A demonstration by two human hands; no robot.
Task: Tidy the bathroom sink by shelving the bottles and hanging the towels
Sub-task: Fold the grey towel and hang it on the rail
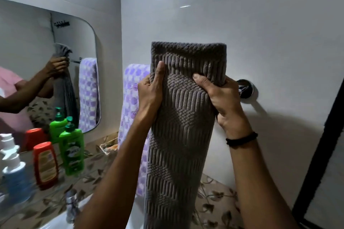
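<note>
Grey towel: The grey ribbed cotton towel [183,135] hung as a long, folded, upright strip in front of the white wall. I held it up between both my hands, and its top fold rose above them.
Left hand: My left hand [149,96] was clamped on the towel's left edge, thumb flat on the front and fingers curled behind the cloth.
Right hand: My right hand [221,102] gripped the right edge and bunched it, thumb on the front. A black band [242,138] sat on that wrist.
Purple towel: The purple-and-white checked towel [131,102] hung just behind and left of the grey one, partly hidden by it.
Rail mount: A round chrome wall mount [246,88] showed just beside my right hand. The bar itself was hidden.
Bottles: A green pump bottle [71,151], an orange-red bottle [45,163] and a white-and-blue spray bottle [14,169] stood in a row under the mirror, well apart from the towels.
Mirror: The rounded wall mirror [28,42] reflected my arms and both towels.
Sink: A white sink [55,223] with a chrome tap [71,204] lay below my left forearm, set in the floral-patterned counter [219,202].
</note>
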